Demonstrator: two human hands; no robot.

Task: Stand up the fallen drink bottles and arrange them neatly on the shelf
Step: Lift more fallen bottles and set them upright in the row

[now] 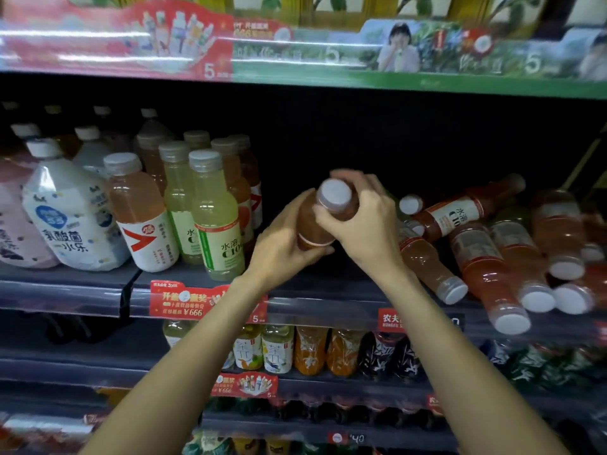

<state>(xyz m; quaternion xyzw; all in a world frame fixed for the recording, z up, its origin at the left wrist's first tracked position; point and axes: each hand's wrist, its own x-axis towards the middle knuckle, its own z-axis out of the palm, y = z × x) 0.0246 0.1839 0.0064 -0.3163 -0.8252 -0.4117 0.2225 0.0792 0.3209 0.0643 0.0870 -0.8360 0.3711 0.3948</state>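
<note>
A red-brown drink bottle with a grey cap (331, 200) is held nearly upright above the middle of the dark shelf (328, 287). My left hand (285, 244) grips its lower body from the left. My right hand (361, 221) wraps around its neck and shoulder from the right. To the right, several red and orange bottles (486, 267) lie fallen in a pile, caps toward the shelf's front edge. One labelled red bottle (460, 213) lies across the back of the pile.
Upright yellow-green bottles (218, 218), an orange bottle (141, 215) and white yoghurt-drink bottles (70, 218) stand at the left of the same shelf. Price tags (193, 300) hang on its front rail. Rows of tea bottles (279, 349) fill the shelf below. Another shelf edge runs overhead.
</note>
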